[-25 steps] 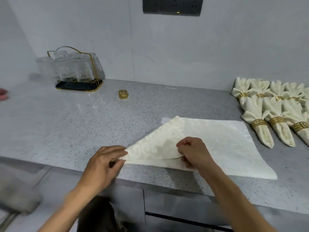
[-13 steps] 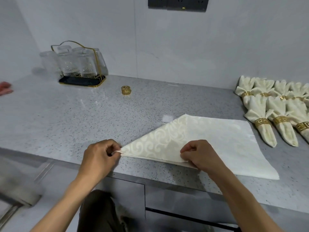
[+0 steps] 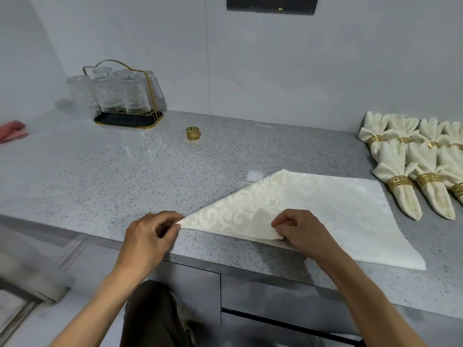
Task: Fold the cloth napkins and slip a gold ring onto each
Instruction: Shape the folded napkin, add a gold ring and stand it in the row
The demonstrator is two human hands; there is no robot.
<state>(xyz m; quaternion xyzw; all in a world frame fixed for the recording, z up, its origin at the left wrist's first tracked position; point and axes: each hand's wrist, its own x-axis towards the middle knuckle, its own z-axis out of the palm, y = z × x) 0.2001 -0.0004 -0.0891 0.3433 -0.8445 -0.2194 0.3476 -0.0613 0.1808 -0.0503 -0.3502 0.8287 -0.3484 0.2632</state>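
Napkin (image 3: 313, 211) lies folded on counter (image 3: 100, 176), left hand (image 3: 150, 236) pinching its tip, right hand (image 3: 300, 231) pinching its near edge.

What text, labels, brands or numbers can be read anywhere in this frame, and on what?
None can be read.
Loose gold ring: a cut-out key pattern, no letters.
Dark outlet panel on the wall: no legible marking.
Cream napkin: woven scrolls only.
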